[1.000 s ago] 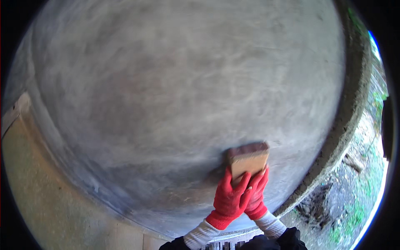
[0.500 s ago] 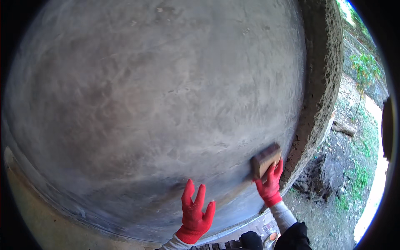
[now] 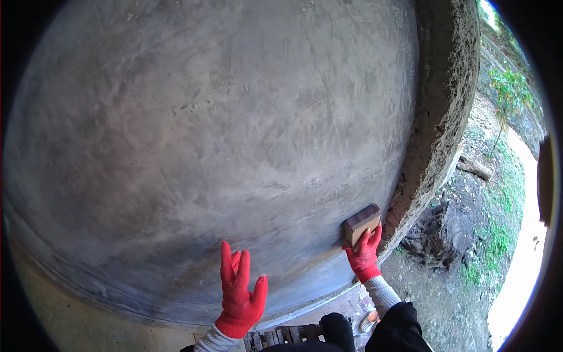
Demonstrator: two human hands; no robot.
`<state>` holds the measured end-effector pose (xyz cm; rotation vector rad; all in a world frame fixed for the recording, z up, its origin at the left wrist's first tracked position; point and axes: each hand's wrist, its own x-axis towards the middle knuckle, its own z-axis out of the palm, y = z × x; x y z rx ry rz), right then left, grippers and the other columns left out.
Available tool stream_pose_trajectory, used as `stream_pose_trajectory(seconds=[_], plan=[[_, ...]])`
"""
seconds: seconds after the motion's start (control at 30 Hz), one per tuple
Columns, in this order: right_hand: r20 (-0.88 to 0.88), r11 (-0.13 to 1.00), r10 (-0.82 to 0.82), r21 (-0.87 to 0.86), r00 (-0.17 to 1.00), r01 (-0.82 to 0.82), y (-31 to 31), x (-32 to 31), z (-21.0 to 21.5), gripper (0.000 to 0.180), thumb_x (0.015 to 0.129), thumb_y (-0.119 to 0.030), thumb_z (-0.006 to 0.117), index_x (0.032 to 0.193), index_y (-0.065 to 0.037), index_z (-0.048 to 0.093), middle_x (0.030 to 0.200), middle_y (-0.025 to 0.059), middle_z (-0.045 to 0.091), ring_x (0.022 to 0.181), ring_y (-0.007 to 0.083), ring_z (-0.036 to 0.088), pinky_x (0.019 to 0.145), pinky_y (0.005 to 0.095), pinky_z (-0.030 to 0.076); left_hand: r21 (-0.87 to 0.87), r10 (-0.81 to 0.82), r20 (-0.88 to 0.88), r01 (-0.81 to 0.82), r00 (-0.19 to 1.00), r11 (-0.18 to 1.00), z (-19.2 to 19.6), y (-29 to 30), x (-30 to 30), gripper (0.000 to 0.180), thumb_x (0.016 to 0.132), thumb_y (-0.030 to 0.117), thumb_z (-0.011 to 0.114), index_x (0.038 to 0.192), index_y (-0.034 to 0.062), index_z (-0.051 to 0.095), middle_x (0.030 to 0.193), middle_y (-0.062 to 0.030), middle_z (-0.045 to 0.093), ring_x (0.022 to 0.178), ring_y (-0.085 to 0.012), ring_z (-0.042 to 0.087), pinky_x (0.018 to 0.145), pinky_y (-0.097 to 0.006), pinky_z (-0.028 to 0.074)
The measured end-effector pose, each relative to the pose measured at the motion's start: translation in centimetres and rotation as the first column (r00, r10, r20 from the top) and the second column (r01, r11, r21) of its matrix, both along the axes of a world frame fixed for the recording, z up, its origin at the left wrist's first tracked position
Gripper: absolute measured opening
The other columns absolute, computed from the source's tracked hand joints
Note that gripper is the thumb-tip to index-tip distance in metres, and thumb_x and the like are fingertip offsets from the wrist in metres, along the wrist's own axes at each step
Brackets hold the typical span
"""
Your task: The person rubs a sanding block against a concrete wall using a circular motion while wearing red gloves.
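Grey wet render covers the wall (image 3: 223,135) across most of the view, streaked with float marks. Right hand (image 3: 365,256) is clamped on the float (image 3: 361,223), a brown block pressed flat against the render low on the right, just beside the rough wall edge (image 3: 443,117). Left hand (image 3: 239,293) is free, fingers spread apart, raised near the lower render and holding nothing; contact with the surface cannot be confirmed. Step judged: smoothing the lower right margin. Next stroke calls for even, flat pressure and a stop short of the crumbly edge. Open room lies left and far across the render; right of the edge the ground (image 3: 469,258) drops away, soil and weeds.
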<state>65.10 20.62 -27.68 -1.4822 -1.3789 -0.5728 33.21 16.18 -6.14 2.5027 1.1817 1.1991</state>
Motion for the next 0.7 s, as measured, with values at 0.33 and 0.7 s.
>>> stream_pose_trajectory(seconds=[0.33,0.7], plan=[[-0.116,0.964,-0.089,0.239,0.989,0.115,3.1,2.2,20.7,0.090,0.074,-0.021,0.074,0.145,-0.006,0.021,0.144,0.0360,0.012,0.129,0.0530,0.024,0.105,0.0539,0.026,-0.084,0.076,0.039,-0.073,0.996,0.994,0.8,-0.6,-1.4,0.060,0.086,0.001,0.049,0.143,0.0012,0.029,0.153,-0.0227,0.008,0.140,-0.0350,0.018,0.106,-0.042,0.030],[0.089,0.984,-0.050,0.174,0.995,0.033,1.8,2.5,13.0,0.098,0.071,-0.027,0.076,0.145,-0.006,0.016,0.140,0.0426,0.011,0.126,0.0601,0.023,0.100,0.0630,0.027,-0.108,0.071,0.114,-0.059,0.991,0.992,0.1,-0.5,-2.1,0.061,0.083,-0.001,0.054,0.140,-0.0005,0.031,0.150,-0.0282,0.008,0.132,-0.0385,0.031,0.106,-0.044,0.028]])
